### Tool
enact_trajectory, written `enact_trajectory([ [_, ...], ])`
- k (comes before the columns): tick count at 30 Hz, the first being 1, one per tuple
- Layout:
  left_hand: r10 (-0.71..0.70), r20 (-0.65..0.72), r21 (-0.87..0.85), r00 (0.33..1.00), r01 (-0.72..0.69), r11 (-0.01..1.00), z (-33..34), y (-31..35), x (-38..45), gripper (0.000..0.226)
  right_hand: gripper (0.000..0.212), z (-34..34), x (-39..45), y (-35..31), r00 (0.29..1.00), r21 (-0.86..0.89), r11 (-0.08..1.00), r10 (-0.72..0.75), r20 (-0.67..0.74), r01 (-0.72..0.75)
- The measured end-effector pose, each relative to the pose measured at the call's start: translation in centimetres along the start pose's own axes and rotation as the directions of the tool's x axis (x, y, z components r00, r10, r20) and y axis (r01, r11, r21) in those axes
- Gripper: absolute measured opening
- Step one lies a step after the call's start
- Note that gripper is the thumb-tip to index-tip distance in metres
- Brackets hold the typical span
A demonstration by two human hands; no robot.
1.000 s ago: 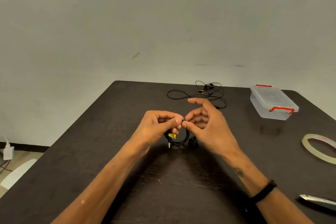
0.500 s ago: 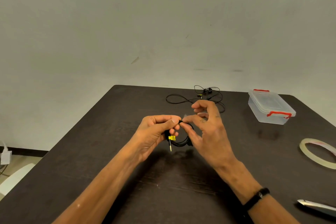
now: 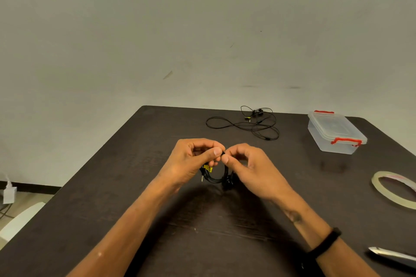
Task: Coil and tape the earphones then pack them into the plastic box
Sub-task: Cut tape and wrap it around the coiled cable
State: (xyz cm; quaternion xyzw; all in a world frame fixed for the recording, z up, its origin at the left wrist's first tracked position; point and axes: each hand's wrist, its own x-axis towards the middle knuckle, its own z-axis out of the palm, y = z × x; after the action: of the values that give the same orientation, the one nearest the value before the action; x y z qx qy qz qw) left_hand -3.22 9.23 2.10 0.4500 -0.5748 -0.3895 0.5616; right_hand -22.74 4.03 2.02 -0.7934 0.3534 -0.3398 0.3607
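A coiled black earphone cable (image 3: 218,177) with a yellow tag and a metal plug hangs between my hands above the dark table (image 3: 135,186). My left hand (image 3: 191,161) pinches the top of the coil with thumb and curled fingers. My right hand (image 3: 249,166) pinches the same spot from the right, thumb tip against the cable. A second, loose pair of black earphones (image 3: 247,125) lies tangled at the table's far edge. The clear plastic box (image 3: 335,132) with red clips stands lidded at the far right.
A roll of clear tape (image 3: 392,189) lies flat at the right edge. A metal blade, perhaps scissors (image 3: 391,254), pokes in at the lower right. A black band sits on my right wrist. A wall rises behind the table; the floor shows at the left.
My right hand's fingers have curled in and closed on the top of the coil beside my left thumb. The earbuds now dangle below the coil. The left hand's grip is unchanged.
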Motion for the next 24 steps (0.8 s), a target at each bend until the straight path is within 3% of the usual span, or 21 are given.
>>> enact_trajectory([
  [3, 0.022, 0.028, 0.047, 0.999, -0.024, 0.999, -0.3, 0.3, 0.1, 0.015, 0.022, 0.0, -0.2, -0.7, 0.972, 0.263, 0.944, 0.157, 0.175, -0.2],
  [7, 0.043, 0.017, 0.053, 0.999, -0.044, 0.998, -0.1, 0.4, 0.3, 0.014, 0.021, -0.3, -0.5, -1.6, 0.913, 0.579, 0.717, 0.213, 0.347, -0.387],
  [11, 0.061, -0.014, 0.066, 0.998, -0.06, 0.996, 0.3, 0.4, 0.1, 0.013, 0.028, -0.2, -0.4, -1.3, 0.871, 0.701, 0.526, 0.199, 0.45, -0.482],
  [14, 0.074, -0.055, 0.093, 0.996, -0.069, 0.993, 0.4, 0.3, 0.0, 0.011, 0.04, -0.1, -0.3, -0.9, 0.868, 0.732, 0.481, 0.156, 0.471, -0.483],
  [15, 0.076, -0.069, 0.093, 0.995, -0.069, 0.993, 0.4, 0.3, 0.0, 0.011, 0.04, 0.0, -0.3, -1.0, 0.879, 0.725, 0.509, 0.163, 0.448, -0.464],
  [17, 0.077, -0.095, 0.09, 0.992, -0.069, 0.994, 0.5, 0.2, 0.0, 0.012, 0.031, 0.4, -0.3, -1.2, 0.92, 0.643, 0.664, 0.204, 0.334, -0.38],
  [20, 0.069, -0.129, 0.115, 0.989, -0.054, 0.992, 0.6, 0.1, 0.0, 0.01, 0.011, 0.9, -0.4, -1.1, 0.976, 0.377, 0.901, 0.19, 0.102, -0.215],
  [24, 0.055, -0.155, 0.126, 0.986, -0.035, 0.991, 0.9, -0.2, 0.0, 0.009, 0.014, 1.1, -0.5, -0.6, 0.991, 0.056, 0.993, 0.11, -0.076, -0.106],
])
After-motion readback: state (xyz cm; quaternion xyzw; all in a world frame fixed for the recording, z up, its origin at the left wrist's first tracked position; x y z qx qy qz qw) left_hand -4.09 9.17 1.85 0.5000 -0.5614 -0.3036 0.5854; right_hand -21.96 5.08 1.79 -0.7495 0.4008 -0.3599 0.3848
